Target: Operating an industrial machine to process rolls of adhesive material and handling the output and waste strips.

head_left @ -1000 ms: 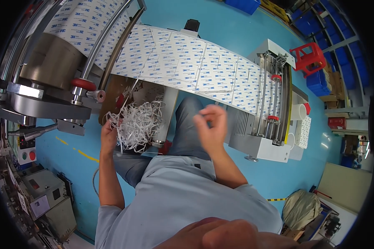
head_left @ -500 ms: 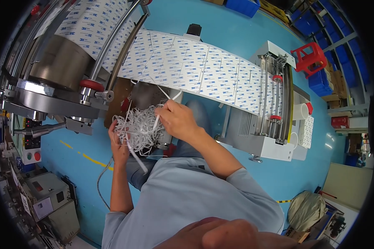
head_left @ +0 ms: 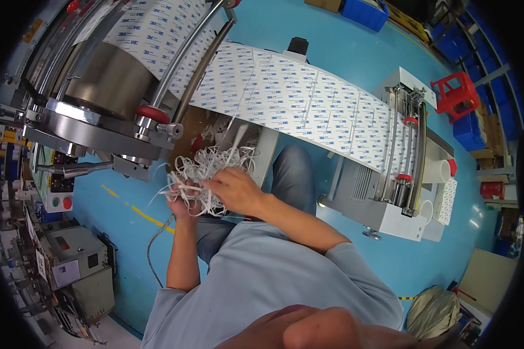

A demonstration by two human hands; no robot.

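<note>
A loose tangle of thin white paper-like strips (head_left: 212, 168) fills the space between my hands, below the near edge of a printed white sheet (head_left: 285, 93). My left hand (head_left: 184, 200) is under the near left side of the tangle, fingers curled round it and partly hidden by strips. Over the tangle's near right side lies my right hand (head_left: 237, 189), its thumb and fingers closed on strips. One wider white strip stands up from the back of the tangle toward the sheet. The sheet carries thin cut lines and stretches between rollers.
At the left is a machine with a large metal roller (head_left: 108, 81) and a red-collared shaft (head_left: 152, 113). Another roller unit (head_left: 404, 151) holds the sheet's right end. A red stool (head_left: 457, 96) stands beyond it. A grey machine box (head_left: 73, 256) sits at lower left.
My right hand has moved left and nearer, from the tangle's far right side onto its near side beside my left hand. The whole view has shifted, so the machines appear farther right.
</note>
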